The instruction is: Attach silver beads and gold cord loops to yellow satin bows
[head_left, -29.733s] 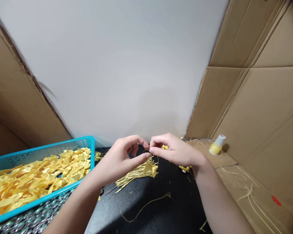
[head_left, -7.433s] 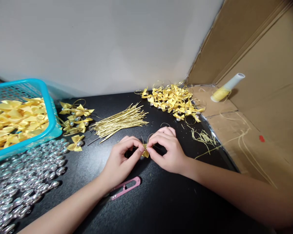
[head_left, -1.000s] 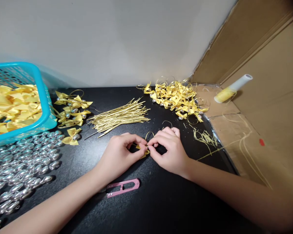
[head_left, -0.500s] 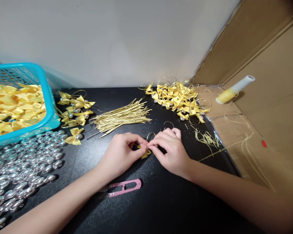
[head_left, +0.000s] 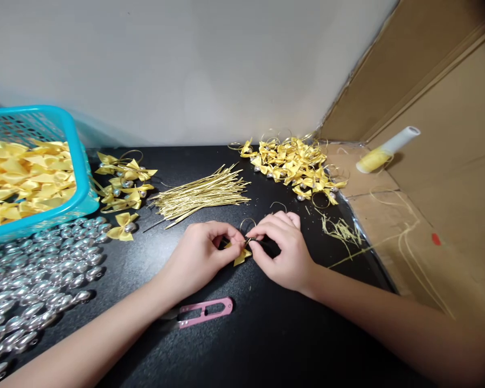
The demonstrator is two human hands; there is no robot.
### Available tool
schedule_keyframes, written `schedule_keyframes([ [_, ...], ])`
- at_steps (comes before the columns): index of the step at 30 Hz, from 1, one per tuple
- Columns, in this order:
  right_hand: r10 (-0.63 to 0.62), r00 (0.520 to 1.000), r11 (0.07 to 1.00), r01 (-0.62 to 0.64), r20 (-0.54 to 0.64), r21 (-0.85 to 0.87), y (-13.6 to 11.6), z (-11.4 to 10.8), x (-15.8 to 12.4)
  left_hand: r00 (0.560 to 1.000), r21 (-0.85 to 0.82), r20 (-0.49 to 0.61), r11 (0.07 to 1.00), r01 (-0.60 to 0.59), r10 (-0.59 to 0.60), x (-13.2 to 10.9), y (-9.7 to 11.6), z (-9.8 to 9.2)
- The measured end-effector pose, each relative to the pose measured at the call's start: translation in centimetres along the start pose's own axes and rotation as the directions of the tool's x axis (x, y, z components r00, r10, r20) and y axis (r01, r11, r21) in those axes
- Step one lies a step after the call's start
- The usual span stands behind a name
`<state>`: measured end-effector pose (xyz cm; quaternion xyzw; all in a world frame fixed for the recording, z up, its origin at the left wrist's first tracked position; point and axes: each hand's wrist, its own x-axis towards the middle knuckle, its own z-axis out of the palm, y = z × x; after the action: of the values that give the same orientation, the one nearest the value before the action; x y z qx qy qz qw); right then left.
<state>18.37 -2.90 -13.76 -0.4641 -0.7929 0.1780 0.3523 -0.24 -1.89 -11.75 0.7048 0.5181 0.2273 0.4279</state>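
A small yellow satin ribbon bow [head_left: 241, 255] is located just above the black speckled tabletop [head_left: 267, 339], at the fingertips of both hands. The left hand [head_left: 208, 250] pinches the bow between thumb and forefinger; the right hand [head_left: 283, 248] pinches a thin gold-coloured strand [head_left: 249, 241] immediately beside it. The fingertips nearly meet and partly cover the work, and a fine wire-like loop [head_left: 248, 219] stands behind them. Pink-handled thread snips [head_left: 206, 312] lie nearer the wearer, blade end beside the left forearm. Beyond the hands lies a loose bundle of gold metallic strips [head_left: 204, 194]. To its right sits a heap of yellow bows with silver beads [head_left: 291, 161], with pale yellow cord trimmings [head_left: 341, 229] near it. To its left are a smaller cluster of beaded yellow bows [head_left: 125, 178] and one separate beaded bow [head_left: 122, 226]. Farther left, shiny silver oval beads [head_left: 44, 275] spread before a turquoise perforated plastic basket [head_left: 77, 153] containing yellow bows. At far right, a white tube wound with yellow thread [head_left: 388, 150] leans at a tilt near brown cardboard panels [head_left: 448, 102].
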Motion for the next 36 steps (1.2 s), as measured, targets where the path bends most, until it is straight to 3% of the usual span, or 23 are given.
schedule_keyframes([
  [5,0.045,0.999,0.999,-0.044,0.022,-0.022,-0.26,-0.04,-0.03,1.0,0.005,0.004,1.0,0.004,-0.004,0.01,0.12,-0.09],
  [19,-0.008,0.999,0.996,0.004,-0.043,-0.086,-0.24,0.28,0.03,1.0,0.046,-0.008,0.999,-0.01,0.011,-0.04,-0.05,-0.02],
  [36,0.073,0.994,0.994,-0.066,0.084,-0.084,-0.36,0.24,0.27,0.999,-0.055,0.039,0.998,0.029,-0.027,0.05,-0.11,-0.16],
])
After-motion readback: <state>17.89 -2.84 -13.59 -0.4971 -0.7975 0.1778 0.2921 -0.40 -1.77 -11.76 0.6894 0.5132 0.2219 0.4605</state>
